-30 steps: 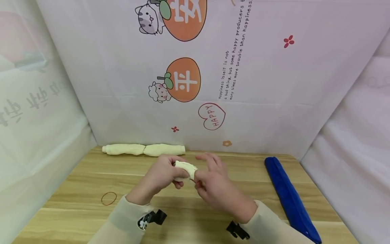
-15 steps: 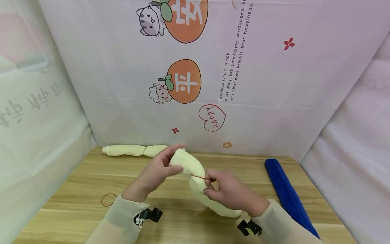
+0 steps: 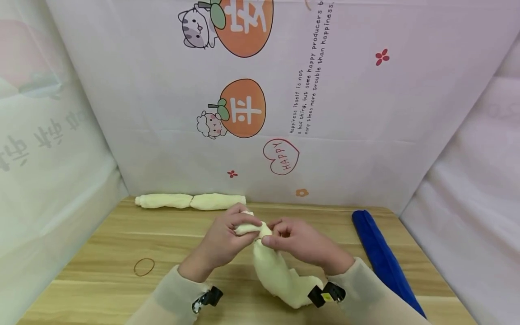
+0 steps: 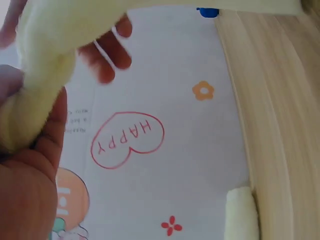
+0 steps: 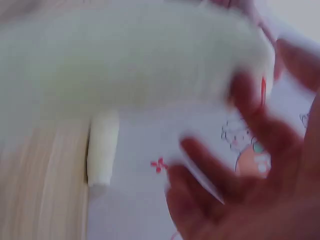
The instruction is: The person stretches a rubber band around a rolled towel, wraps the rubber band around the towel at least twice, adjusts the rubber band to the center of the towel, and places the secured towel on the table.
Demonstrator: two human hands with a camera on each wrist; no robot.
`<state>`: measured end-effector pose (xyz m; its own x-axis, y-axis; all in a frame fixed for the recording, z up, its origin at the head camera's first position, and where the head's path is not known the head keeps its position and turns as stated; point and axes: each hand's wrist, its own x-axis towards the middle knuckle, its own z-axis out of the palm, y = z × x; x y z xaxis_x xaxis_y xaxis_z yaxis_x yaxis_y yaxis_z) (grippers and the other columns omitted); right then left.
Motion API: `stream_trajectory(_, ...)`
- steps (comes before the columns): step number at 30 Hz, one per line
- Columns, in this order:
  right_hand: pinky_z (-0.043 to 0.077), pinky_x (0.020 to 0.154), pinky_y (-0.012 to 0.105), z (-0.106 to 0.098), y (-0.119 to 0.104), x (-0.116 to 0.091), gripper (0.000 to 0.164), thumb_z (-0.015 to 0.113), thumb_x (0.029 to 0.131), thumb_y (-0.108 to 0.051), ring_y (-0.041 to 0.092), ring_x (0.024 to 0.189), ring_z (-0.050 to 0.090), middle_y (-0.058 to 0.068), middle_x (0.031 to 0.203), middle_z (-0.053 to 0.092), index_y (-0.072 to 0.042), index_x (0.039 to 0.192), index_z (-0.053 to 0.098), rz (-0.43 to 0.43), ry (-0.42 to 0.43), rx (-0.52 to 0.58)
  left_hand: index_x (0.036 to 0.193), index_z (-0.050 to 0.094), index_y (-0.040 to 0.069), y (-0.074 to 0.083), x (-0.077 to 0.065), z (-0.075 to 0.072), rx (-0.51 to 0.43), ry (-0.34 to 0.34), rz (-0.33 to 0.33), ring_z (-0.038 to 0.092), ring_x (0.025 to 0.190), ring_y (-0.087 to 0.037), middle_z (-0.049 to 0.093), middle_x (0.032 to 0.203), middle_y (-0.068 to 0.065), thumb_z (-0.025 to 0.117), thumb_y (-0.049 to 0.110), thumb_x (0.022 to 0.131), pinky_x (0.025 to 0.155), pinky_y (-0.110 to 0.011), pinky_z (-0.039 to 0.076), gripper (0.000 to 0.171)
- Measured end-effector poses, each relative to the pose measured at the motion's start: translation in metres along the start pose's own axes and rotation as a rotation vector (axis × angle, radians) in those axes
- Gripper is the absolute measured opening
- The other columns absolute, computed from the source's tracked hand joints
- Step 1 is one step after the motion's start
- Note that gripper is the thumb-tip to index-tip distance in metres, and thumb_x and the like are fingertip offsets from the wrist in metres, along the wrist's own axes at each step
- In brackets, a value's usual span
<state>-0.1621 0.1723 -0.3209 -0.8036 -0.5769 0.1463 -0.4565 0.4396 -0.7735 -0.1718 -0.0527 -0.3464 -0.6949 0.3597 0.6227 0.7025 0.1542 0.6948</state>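
A pale yellow rolled towel (image 3: 270,273) hangs bent between the two hands, its lower end curving down to the right. My left hand (image 3: 221,239) grips its upper end, the cloth squeezed between thumb and fingers. At the narrow spot just below, my right hand (image 3: 306,243) pinches the roll with thumb and forefinger. A red rubber band (image 5: 263,90) shows by the right fingertips in the right wrist view, which is blurred. The right hand's other fingers lie loosely bent, apart from the towel. Much of the band is hidden by cloth and fingers.
Another pale yellow rolled towel (image 3: 217,201), narrowed at its middle, lies along the table's back edge. A loose rubber band (image 3: 144,267) lies at the left of the wooden table (image 3: 93,289). On the right is a blue rolled towel (image 3: 386,262). Printed white cloth (image 3: 345,135) walls the table.
The right hand has pulled the band outward from the towel, then moved back in against the roll. The left hand's fingers have closed around the upper end. The towel's lower part has swung into view.
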Motion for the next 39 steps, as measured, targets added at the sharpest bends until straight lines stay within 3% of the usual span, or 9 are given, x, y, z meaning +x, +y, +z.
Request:
stream_trajectory(3,0.046,0.094,0.05,0.01,-0.008,0.003,0.034,0.083,0.082,-0.031,0.029,0.123,0.051,0.003,0.13,0.059,-0.02,0.062,0.058,0.058,0.137,-0.078,0.097,0.077,0.016,0.004,0.002,0.005,0.142,-0.027,-0.011,0.057,0.083,-0.012,0.058,0.099,0.008,0.077,0.001,0.083,0.067,-0.029,0.052,0.02)
stream_trajectory(7,0.036,0.102,0.056,0.025,-0.016,0.002,0.034,0.084,0.075,-0.011,0.033,0.131,0.04,0.006,0.138,0.052,-0.027,0.064,0.056,-0.025,0.246,-0.245,0.097,0.078,0.017,0.008,0.007,0.01,0.199,-0.02,-0.124,0.056,0.077,-0.01,0.059,0.093,0.011,0.077,0.006,0.083,0.064,-0.03,0.051,0.017)
stream_trajectory(14,0.037,0.092,0.063,0.048,-0.02,-0.011,0.027,0.072,0.067,-0.001,0.045,0.13,0.037,0.022,0.142,0.046,-0.025,0.068,0.06,-0.372,0.338,-0.681,0.094,0.079,0.021,0.01,0.013,-0.001,0.062,0.114,-0.473,0.059,0.072,-0.018,0.066,0.097,0.001,0.076,0.013,0.083,0.057,-0.033,0.052,0.014)
stream_trajectory(18,0.046,0.081,0.043,0.047,-0.02,-0.018,0.024,0.078,0.074,-0.011,0.024,0.1,0.057,0.009,0.109,0.062,-0.02,0.076,0.056,-0.265,0.329,-0.6,0.098,0.078,0.016,0.006,0.017,-0.012,-0.091,0.213,-0.583,0.061,0.075,-0.02,0.067,0.102,-0.006,0.078,0.012,0.081,0.06,-0.032,0.053,0.017)
stream_trajectory(20,0.046,0.067,0.031,0.041,-0.019,-0.018,0.029,0.081,0.077,-0.016,0.013,0.075,0.054,-0.002,0.086,0.058,-0.018,0.079,0.052,-0.133,0.298,-0.433,0.107,0.076,0.014,0.005,0.017,-0.016,-0.189,0.191,-0.546,0.061,0.082,-0.019,0.066,0.106,-0.008,0.078,0.014,0.084,0.066,-0.03,0.054,0.024)
stream_trajectory(23,0.04,0.049,0.023,0.028,-0.016,-0.014,0.032,0.081,0.081,-0.016,0.007,0.061,0.045,-0.005,0.075,0.049,-0.014,0.082,0.049,0.028,0.225,-0.13,0.138,0.057,0.009,0.003,0.012,-0.019,-0.436,0.068,-0.347,0.06,0.098,-0.022,0.057,0.123,-0.013,0.072,0.011,0.09,0.081,-0.031,0.053,0.05)
stream_trajectory(28,0.05,0.06,0.024,0.008,-0.001,-0.009,0.024,0.076,0.081,-0.003,0.012,0.073,0.057,0.003,0.08,0.056,0.0,0.089,0.054,0.015,-0.001,0.342,0.161,0.016,0.021,-0.002,0.004,-0.02,-0.806,-0.172,-0.082,0.053,0.121,-0.03,0.042,0.145,-0.02,0.065,0.003,0.095,0.098,-0.037,0.047,0.084)
stream_trajectory(33,0.052,0.066,0.023,0.008,0.007,-0.007,0.022,0.075,0.082,-0.003,0.011,0.076,0.059,0.003,0.083,0.061,0.004,0.095,0.059,-0.013,-0.24,0.467,0.146,0.049,0.021,-0.002,0.005,-0.01,-0.67,-0.125,-0.122,0.061,0.103,-0.024,0.057,0.123,-0.019,0.062,-0.005,0.095,0.083,-0.032,0.054,0.059)
stream_trajectory(39,0.048,0.076,0.03,0.019,0.0,-0.003,0.02,0.077,0.084,-0.01,0.021,0.087,0.058,0.007,0.094,0.058,-0.001,0.088,0.059,-0.001,-0.085,0.366,0.123,0.064,0.015,-0.004,0.004,-0.001,-0.193,-0.027,-0.124,0.045,0.058,-0.009,0.053,0.078,-0.002,0.065,-0.002,0.092,0.053,-0.022,0.044,0.036)
